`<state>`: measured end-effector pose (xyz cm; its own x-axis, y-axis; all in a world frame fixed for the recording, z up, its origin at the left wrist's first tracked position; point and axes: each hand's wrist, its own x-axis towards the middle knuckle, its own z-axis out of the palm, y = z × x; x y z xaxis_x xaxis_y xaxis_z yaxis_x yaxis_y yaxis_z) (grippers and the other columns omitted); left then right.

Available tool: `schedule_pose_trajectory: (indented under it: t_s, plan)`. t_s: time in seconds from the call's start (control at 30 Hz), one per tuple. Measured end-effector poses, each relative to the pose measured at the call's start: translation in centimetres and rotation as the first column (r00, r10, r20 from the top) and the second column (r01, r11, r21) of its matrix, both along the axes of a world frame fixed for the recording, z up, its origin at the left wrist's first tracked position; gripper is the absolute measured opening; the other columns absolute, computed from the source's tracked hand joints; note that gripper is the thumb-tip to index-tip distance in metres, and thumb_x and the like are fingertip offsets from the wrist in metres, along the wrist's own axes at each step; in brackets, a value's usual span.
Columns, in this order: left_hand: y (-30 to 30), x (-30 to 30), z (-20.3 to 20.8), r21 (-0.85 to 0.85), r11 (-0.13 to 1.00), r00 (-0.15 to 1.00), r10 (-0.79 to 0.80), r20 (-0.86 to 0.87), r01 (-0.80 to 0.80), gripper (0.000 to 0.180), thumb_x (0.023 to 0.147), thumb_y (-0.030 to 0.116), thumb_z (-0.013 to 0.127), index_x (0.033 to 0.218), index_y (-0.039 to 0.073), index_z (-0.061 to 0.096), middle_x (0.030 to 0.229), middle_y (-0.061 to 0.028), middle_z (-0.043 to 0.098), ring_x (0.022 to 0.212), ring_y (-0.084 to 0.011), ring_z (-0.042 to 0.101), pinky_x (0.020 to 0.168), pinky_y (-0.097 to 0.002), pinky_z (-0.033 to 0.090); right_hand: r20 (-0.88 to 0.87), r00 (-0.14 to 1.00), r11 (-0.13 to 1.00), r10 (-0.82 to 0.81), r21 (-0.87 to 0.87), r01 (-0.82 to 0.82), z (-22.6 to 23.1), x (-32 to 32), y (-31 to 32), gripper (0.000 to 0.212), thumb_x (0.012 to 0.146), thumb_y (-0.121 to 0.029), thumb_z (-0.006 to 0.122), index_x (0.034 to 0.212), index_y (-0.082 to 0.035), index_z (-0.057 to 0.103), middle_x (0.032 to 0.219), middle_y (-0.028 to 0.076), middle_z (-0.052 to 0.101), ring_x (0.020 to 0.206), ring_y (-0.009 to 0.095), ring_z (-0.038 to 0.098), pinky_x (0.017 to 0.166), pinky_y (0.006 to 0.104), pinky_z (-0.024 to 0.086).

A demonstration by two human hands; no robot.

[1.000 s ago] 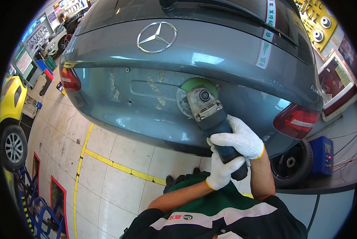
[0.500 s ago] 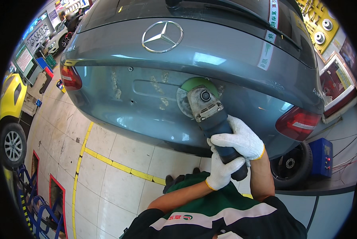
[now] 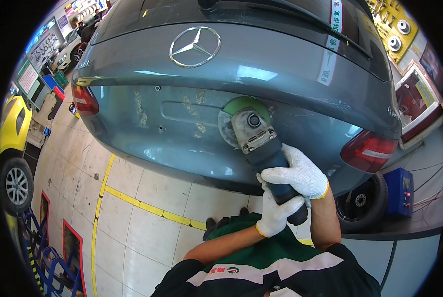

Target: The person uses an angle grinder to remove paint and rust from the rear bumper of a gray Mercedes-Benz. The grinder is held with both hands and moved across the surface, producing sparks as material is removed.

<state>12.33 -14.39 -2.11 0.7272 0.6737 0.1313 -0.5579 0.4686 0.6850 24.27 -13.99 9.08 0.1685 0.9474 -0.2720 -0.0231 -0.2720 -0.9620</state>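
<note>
Both my hands wear white knit gloves with yellow cuffs and are wrapped round a dark angle grinder (image 3: 266, 152). My right hand (image 3: 298, 174) grips the middle of its body; my left hand (image 3: 277, 214) holds the rear end, closer to me. The grinder slants up and left, its grey metal head over a disc (image 3: 242, 103) that shows green. This disc lies at the grey-blue tailgate panel (image 3: 147, 141) of a car; whether it spins I cannot tell. Left of it, rough pale patches (image 3: 190, 107) mark the recessed panel, with two small holes farther left.
Tail lights (image 3: 370, 151) flank the panel, and a round chrome emblem (image 3: 195, 47) sits above. A wheel (image 3: 361, 202) and a blue box (image 3: 398, 193) stand at right. Yellow lines (image 3: 132, 199) cross the tiled floor. A yellow car (image 3: 14, 126) and blue lift frame (image 3: 58, 265) are at left.
The car has shifted slightly left in the picture. The grinder has moved a little right relative to the panel, away from the pale patches; both hands keep the same grip.
</note>
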Motion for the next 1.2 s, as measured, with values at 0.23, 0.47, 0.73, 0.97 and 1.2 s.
schedule_pose_trajectory:
  t_s: [0.23, 0.47, 0.73, 0.97, 1.2]
  plan:
    - [-0.1, -0.1, 0.1, -0.014, 0.999, 0.999, -0.038, 0.01, 0.038, 0.04, 0.089, 0.007, 0.076, 0.125, -0.001, 0.061, 0.109, -0.0119, 0.074, 0.097, -0.0211, 0.075, 0.089, -0.0368, 0.06, 0.019, 1.0, 1.0, -0.001, 0.017, 0.0, 0.0, 0.0, -0.1, 0.057, 0.086, -0.032, 0.084, 0.129, 0.0, 0.065, 0.105, 0.007, 0.069, 0.093, 0.014, 0.063, 0.087, 0.0328, 0.056]
    - [0.0, -0.1, -0.8, 0.031, 1.0, 1.0, -0.007, -0.019, 0.007, 0.042, 0.088, 0.008, 0.077, 0.126, 0.0, 0.06, 0.111, -0.0116, 0.073, 0.098, -0.0204, 0.075, 0.09, -0.0366, 0.06, 0.0, 1.0, 1.0, 0.0, 0.005, 0.0, 0.4, -0.3, 0.0, 0.056, 0.086, -0.031, 0.085, 0.128, 0.001, 0.065, 0.105, 0.007, 0.069, 0.093, 0.014, 0.063, 0.086, 0.0323, 0.056]
    - [0.4, -0.3, 0.3, -0.04, 0.997, 0.997, -0.072, 0.037, 0.073, 0.038, 0.088, 0.006, 0.077, 0.123, 0.0, 0.062, 0.104, -0.0109, 0.074, 0.091, -0.02, 0.075, 0.085, -0.036, 0.061, -0.001, 1.0, 1.0, -0.013, -0.005, 0.013, 0.5, -0.5, 0.2, 0.056, 0.086, -0.029, 0.085, 0.13, 0.0, 0.064, 0.103, 0.008, 0.07, 0.087, 0.015, 0.066, 0.08, 0.0322, 0.058]
    - [0.1, -0.5, 0.1, 0.022, 0.999, 1.0, -0.028, -0.006, 0.028, 0.035, 0.089, 0.005, 0.076, 0.121, 0.0, 0.063, 0.104, -0.0109, 0.074, 0.09, -0.0198, 0.075, 0.085, -0.0355, 0.061, 0.011, 1.0, 1.0, -0.016, 0.022, 0.016, 0.3, -0.5, -0.1, 0.055, 0.086, -0.03, 0.084, 0.128, 0.0, 0.065, 0.102, 0.008, 0.07, 0.087, 0.014, 0.066, 0.081, 0.0323, 0.057]
    - [0.1, -0.2, -0.3, 0.017, 1.0, 1.0, -0.026, -0.001, 0.026, 0.04, 0.089, 0.006, 0.077, 0.125, 0.0, 0.061, 0.105, -0.0106, 0.074, 0.096, -0.02, 0.075, 0.09, -0.0364, 0.06, 0.042, 0.999, 1.0, -0.008, 0.014, 0.008, -0.2, -0.1, 0.0, 0.055, 0.086, -0.031, 0.084, 0.126, 0.0, 0.065, 0.103, 0.008, 0.07, 0.091, 0.015, 0.065, 0.084, 0.0326, 0.056]
